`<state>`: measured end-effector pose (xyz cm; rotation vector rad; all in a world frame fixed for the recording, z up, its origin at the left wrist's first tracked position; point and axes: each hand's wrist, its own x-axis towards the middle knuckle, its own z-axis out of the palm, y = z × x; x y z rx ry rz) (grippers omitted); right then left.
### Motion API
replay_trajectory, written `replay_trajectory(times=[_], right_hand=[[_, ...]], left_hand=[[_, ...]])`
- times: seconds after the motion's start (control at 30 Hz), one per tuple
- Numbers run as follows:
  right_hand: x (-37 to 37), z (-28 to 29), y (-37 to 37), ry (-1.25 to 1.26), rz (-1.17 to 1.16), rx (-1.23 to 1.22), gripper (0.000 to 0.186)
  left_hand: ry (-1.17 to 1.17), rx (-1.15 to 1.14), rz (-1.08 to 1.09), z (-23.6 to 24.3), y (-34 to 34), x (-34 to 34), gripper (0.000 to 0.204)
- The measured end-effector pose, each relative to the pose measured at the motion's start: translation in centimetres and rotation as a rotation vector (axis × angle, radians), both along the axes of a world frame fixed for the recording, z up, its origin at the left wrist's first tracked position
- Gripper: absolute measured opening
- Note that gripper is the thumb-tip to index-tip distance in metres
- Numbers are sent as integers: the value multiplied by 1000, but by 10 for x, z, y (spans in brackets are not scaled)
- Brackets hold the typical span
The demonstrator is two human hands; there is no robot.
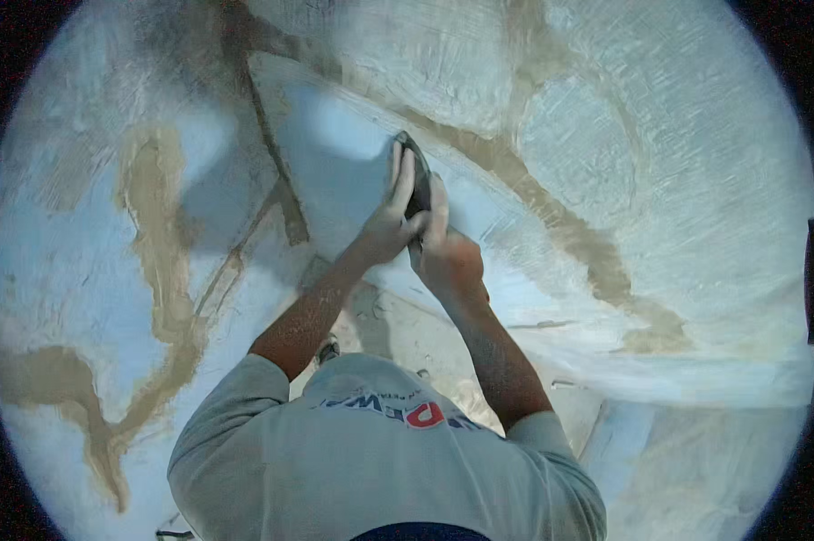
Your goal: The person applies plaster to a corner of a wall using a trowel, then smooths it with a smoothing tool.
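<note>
Head view, looking down at a plastered wall (605,117) with both forearms raised from the lower edge. The left hand (391,221) lies with fingers (403,176) stretched flat along the left face of a dark, pointed sanding block (413,176); it presses rather than wraps, thumb toward the right hand. The right hand (445,252) is clenched around the lower part of the same block, its fingers just right of the block's edge. The two hands touch each other at the block, which sits flat on the wall, its tip pointing up and away from the wrists.

Directly under and left of the hands the wall is a smooth, pale blue patch (335,144). A tan filler band (551,216) runs from above the block diagonally down to the right of the right hand. Well left of the left hand, a second tan streak (159,243) drops down the wall. A dark crack line (276,162) stands just left of the left hand. Below the forearms is the grey shirt (371,469) of the person.
</note>
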<state>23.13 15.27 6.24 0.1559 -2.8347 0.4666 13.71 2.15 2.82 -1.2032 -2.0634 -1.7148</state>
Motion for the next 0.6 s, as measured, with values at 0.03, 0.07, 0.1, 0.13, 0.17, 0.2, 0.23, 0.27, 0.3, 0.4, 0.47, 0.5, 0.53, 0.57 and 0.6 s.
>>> replay_trajectory(times=[0.03,0.07,0.1,0.13,0.17,0.2,0.23,0.27,0.3,0.4,0.47,0.5,0.53,0.57,0.6], right_hand=[[-12,3,-6,-124,-29,63,54],[-18,0,-14,-119,-39,64,54],[-24,-5,-24,5,-26,70,69],[-29,-5,-36,129,-8,77,88],[-37,3,-46,100,-5,-4,87],[-45,2,-52,105,-2,-5,87],[-53,6,-62,64,-1,43,73],[-59,9,-72,24,1,93,60],[-63,13,-84,44,-14,-26,60],[-83,21,-102,45,-4,25,60],[-93,19,-103,-59,3,112,65],[-95,19,-99,-3,-15,98,70],[-93,21,-97,51,-27,84,76],[-90,20,-90,30,-21,64,67],[-82,20,-83,28,-25,66,67]], left_hand=[[4,1,-11,-1,-8,-8,95],[2,-30,9,-4,-18,-16,94],[0,-61,31,-5,-29,-24,94],[-3,-93,58,-5,-40,-29,94],[57,-84,92,-3,-47,-38,94],[62,-86,95,-2,-54,-47,94],[90,-93,97,3,-65,-53,93],[118,-101,100,8,-76,-59,93],[137,-132,94,11,-89,-66,90],[233,-148,169,22,-108,-87,87],[218,-154,172,27,-113,-85,86],[218,-157,177,29,-108,-85,86],[214,-161,187,31,-106,-83,85],[173,-122,168,31,-99,-78,85],[171,-120,164,29,-93,-69,85]])
